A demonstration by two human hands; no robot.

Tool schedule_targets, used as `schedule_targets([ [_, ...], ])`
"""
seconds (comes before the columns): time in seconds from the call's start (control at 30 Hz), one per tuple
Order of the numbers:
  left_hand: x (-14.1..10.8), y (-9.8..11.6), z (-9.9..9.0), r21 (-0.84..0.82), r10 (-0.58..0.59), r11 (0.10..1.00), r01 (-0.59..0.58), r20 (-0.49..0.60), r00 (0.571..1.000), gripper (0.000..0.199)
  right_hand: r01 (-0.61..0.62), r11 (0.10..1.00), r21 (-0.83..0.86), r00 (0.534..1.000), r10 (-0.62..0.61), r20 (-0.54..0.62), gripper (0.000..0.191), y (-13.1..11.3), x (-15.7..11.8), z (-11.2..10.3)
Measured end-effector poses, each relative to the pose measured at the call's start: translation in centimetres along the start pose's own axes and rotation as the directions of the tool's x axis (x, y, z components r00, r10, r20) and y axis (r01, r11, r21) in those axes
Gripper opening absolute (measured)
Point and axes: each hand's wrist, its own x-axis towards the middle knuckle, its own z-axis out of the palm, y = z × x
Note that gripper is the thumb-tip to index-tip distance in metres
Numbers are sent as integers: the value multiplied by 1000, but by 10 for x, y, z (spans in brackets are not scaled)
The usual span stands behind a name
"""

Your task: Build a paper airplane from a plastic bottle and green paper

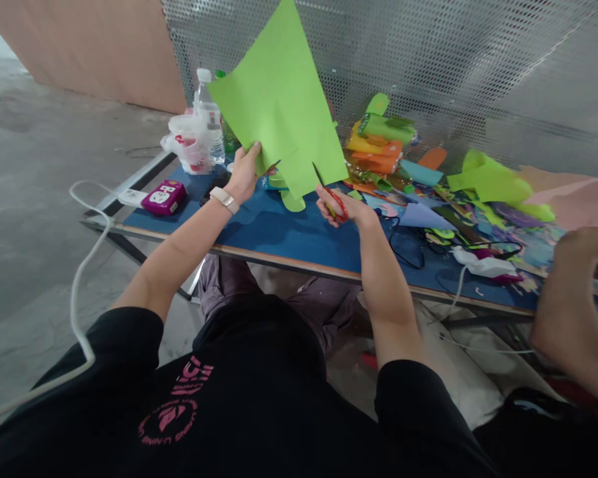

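A large sheet of bright green paper (284, 99) is held up above the blue table. My left hand (244, 174) pinches its lower left part, thumb on the near face. In my right hand (343, 207) is a pair of scissors with red handles (337, 204), fingers closed round the grips. One dark blade lies against the lower right part of the sheet, near a slit in its bottom edge. A rounded green paper piece (293, 200) shows on the table beneath the sheet.
Rolled coloured paper and bottles (379, 149) are heaped behind my right hand, with scraps (508, 232) further right. A water bottle (209, 116), plastic cup (192, 143) and purple tissue pack (164, 198) stand left. A co-worker's arm (573, 299) reaches in at right. A white cable (74, 285) hangs left.
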Motion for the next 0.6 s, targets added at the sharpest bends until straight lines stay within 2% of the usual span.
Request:
schedule_targets([
  [0.17,2,-2,1,-33,12,999,-12,1,1000,34,12,1000,4,1000,-12,0,109,-2,-1,-1],
  [0.33,0,1,1,-20,12,1000,-12,2,1000,14,-22,999,35,999,23,-29,107,-3,0,0],
  [0.43,-5,2,2,-9,17,1000,-17,23,1000,9,-24,998,53,999,26,-36,108,-1,2,1],
  [0.6,-10,1,5,-21,14,1000,-13,35,999,12,-22,999,26,999,22,-22,109,6,6,1],
])
